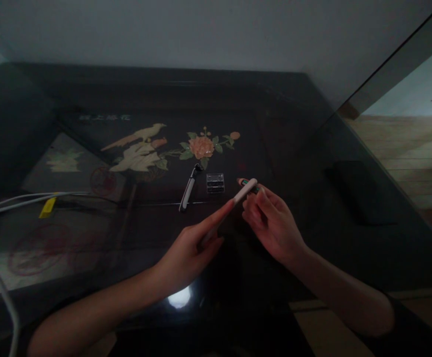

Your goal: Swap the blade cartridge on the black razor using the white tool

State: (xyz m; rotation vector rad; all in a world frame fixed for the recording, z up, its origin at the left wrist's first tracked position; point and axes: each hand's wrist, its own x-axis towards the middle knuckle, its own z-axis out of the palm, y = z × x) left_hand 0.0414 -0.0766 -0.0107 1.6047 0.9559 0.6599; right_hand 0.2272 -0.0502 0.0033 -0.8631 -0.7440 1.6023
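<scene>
My left hand (pixel 188 253) is closed around a slim white object (pixel 246 189) with a rounded end, seen almost edge-on; its exact kind I cannot make out. My right hand (pixel 271 218) pinches a short dark stick-like thing (pixel 243 181) with a green stripe and an orange-brown tip. The two held things cross or touch at the white object's far end. Beyond my left hand lies a white-and-black razor (pixel 188 193), its head pointing away from me. Beside it rests a small clear case (pixel 215 183) with dark cartridge-like pieces in it.
A dark glass-topped table (pixel 283 148) shows a bird-and-flower picture. White cables (pixel 26 198) with a yellow tag (pixel 47 208) run in from the left. A dark flat object (pixel 360 191) lies at the right. A pale wall (pixel 156 34) stands behind the table.
</scene>
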